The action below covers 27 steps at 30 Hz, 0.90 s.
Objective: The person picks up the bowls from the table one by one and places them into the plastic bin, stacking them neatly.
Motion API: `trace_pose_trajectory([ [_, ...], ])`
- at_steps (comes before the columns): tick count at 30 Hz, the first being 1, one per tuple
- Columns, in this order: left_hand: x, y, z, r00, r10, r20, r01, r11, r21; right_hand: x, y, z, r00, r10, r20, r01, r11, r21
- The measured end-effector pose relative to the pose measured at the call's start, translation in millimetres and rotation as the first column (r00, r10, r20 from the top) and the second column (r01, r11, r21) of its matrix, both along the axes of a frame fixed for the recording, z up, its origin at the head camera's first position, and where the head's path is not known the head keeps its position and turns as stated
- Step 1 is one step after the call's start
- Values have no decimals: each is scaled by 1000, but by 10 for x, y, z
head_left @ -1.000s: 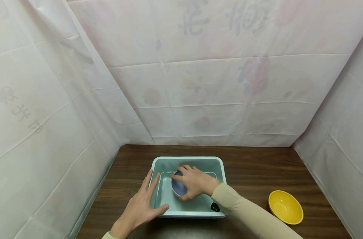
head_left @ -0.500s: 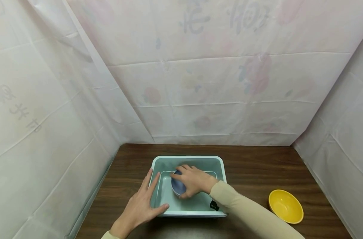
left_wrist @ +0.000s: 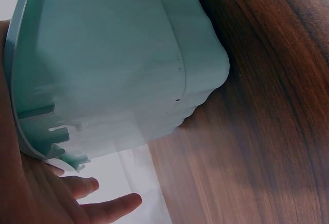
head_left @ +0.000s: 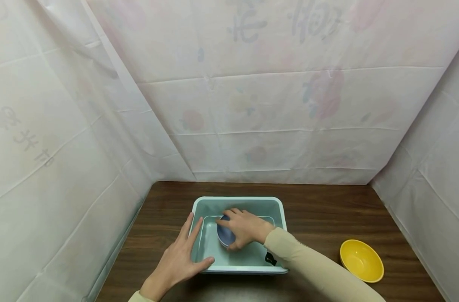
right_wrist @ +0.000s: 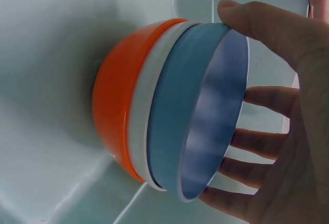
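**Nesting step, probably at seating stage**

Table [head_left: 320,214]: teal tub [head_left: 241,269] left of middle. Left hand [head_left: 174,262] open, fingers straight, at tub's left rim. Right hand [head_left: 246,228] grips blue bowl [right_wrist: 182,100] by rim, inside tub, nested over white bowl [right_wrist: 142,106] and orange bowl [right_wrist: 113,100]. Yellow bowl [head_left: 361,261] near table's right edge. Next likely calls for clean release, no tipping.
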<state>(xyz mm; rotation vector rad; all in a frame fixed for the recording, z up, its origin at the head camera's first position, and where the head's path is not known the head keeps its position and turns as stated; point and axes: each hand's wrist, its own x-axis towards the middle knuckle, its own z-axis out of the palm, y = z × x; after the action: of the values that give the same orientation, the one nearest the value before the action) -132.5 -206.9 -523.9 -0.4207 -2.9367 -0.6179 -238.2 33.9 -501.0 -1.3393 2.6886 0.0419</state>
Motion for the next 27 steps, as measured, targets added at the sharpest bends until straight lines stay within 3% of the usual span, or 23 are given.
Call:
trace_pose_trajectory([
  [20,7,-17,28,1000,-1,7,1,1000,7,-4,-46,8,999,-26,23,25,1000,15],
  [27,-2,-4,8,1000,-6,21,6,1000,26,10,15,92,998,-41,36,43,998,-46],
])
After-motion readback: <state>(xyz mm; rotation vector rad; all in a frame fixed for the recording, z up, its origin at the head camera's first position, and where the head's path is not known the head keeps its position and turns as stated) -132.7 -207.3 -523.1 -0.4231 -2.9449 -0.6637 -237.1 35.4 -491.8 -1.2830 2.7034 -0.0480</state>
